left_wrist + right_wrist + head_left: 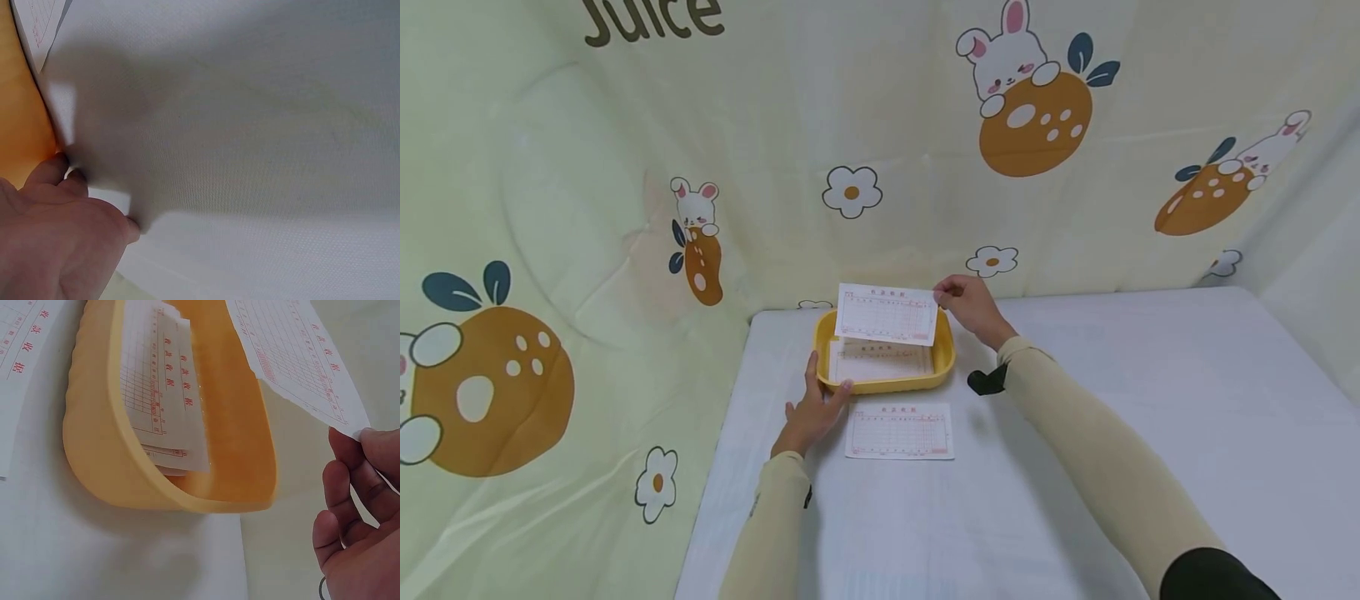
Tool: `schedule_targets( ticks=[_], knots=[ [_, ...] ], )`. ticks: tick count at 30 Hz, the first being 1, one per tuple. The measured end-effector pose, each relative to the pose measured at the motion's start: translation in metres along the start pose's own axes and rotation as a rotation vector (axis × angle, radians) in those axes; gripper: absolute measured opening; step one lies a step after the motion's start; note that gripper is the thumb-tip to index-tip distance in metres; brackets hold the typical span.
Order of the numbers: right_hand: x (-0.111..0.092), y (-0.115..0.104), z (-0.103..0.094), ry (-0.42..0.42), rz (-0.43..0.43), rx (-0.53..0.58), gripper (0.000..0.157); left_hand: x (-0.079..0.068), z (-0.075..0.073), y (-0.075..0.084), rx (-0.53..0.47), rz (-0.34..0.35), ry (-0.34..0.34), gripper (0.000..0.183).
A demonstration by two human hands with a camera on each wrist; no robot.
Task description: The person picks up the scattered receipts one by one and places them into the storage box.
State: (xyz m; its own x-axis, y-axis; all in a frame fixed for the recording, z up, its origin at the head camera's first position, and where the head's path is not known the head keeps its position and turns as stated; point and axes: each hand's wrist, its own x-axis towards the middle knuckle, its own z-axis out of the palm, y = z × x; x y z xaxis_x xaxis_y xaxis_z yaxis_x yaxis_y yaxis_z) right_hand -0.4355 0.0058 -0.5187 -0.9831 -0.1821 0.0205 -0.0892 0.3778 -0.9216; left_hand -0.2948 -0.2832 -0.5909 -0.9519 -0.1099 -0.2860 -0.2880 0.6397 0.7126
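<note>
My right hand point(976, 310) pinches a white receipt slip point(886, 314) by its right corner, thumb against fingertips. That slip, printed with a red table, is raised above the yellow plastic basket point(946, 367). In the right wrist view, more receipt slips point(164, 387) lie stacked inside the basket. My left hand point(811, 417) holds the basket's front left corner, thumb at the front and a finger along the left side. Only part of the left hand's hold shows in the left wrist view, beside the orange-looking wall of the basket point(22, 106).
Another receipt slip point(899, 432) lies flat on the white table point(1075, 500) in front of the basket. Behind the table hangs a pale curtain point(910, 100) with rabbit and flower prints. A dark strap piece point(987, 382) hangs from the right wrist.
</note>
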Motion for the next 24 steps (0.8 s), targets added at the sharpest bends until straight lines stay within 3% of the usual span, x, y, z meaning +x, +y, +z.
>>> schedule_targets(
  ticks=[13,24],
  knots=[
    [-0.009,0.008,0.006,-0.055,0.053,-0.013,0.029,-0.003,-0.002,0.003,-0.002,-0.003,0.001,0.101],
    [-0.016,0.012,0.007,-0.044,0.050,-0.004,0.029,-0.003,-0.001,0.002,0.002,-0.010,0.006,0.100]
  ],
)
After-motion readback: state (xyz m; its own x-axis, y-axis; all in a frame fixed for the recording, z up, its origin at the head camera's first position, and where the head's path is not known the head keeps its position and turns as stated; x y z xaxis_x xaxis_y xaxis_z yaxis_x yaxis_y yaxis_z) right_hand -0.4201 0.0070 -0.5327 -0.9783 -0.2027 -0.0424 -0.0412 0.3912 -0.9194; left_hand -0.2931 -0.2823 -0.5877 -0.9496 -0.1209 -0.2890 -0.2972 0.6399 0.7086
